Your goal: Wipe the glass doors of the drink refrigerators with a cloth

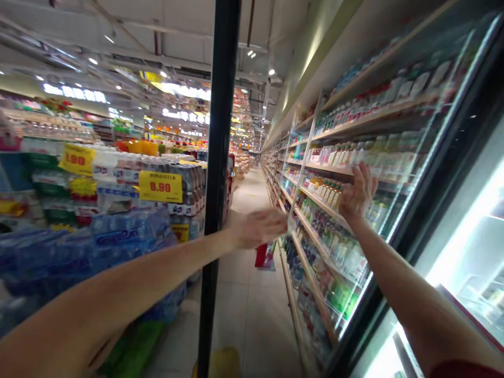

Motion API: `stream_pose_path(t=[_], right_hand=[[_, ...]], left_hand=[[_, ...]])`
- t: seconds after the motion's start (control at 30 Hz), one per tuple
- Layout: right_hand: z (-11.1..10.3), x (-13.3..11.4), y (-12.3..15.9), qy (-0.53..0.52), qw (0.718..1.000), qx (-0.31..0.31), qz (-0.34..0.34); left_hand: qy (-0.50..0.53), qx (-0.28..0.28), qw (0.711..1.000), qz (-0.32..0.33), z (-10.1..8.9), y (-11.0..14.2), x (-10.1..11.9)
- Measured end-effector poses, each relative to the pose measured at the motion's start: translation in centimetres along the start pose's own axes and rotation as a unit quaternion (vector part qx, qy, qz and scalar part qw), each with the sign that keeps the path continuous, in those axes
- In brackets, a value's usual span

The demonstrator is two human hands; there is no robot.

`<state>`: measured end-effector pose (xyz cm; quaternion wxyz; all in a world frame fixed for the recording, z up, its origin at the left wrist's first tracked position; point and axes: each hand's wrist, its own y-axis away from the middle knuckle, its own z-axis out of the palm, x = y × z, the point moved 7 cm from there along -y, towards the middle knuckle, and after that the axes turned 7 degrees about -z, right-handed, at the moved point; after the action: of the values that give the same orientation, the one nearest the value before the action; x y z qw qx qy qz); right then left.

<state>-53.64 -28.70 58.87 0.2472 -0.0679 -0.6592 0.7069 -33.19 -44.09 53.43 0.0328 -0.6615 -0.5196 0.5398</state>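
Note:
My left hand point(262, 228) reaches across to the right, past a black vertical door bar point(217, 131). It is smeared by motion, but its fingers look stretched out, with nothing seen in them. Higher and to the right, my right hand point(359, 193) is raised with its fingers up and apart, holding nothing. Behind it, shelves of bottled drinks point(346, 152) show through what looks like a glass door panel. I cannot tell whether either hand touches the glass. The door's thick dark frame point(409, 231) slants past my right forearm.
On the left, blue-wrapped packs of bottles point(126, 236) are stacked beside yellow price signs point(160, 187). A tiled aisle floor point(246, 294) runs straight ahead. A red item point(261, 255) stands low by the shelves. The lit interior of a cooler point(468, 247) lies at right.

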Motion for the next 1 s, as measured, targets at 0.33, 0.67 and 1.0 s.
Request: stream_pose_path(t=[0.33, 0.67, 1.0], right_hand=[[0.3, -0.9, 0.4, 0.005, 0.999, 0.004, 0.042], [1.2, -3.7, 2.2, -0.048, 0.990, 0.010, 0.129], [-1.4, -5.6, 5.9, -0.157, 0.964, -0.038, 0.213]], left_hand=[[-0.036, 0.042, 0.982, -0.182, -1.4, -0.2, -4.0], [0.001, 0.047, 0.995, -0.085, 0.8, -1.0, -1.2], [0.066, 0.052, 0.994, 0.073, 2.3, -6.3, 4.1]])
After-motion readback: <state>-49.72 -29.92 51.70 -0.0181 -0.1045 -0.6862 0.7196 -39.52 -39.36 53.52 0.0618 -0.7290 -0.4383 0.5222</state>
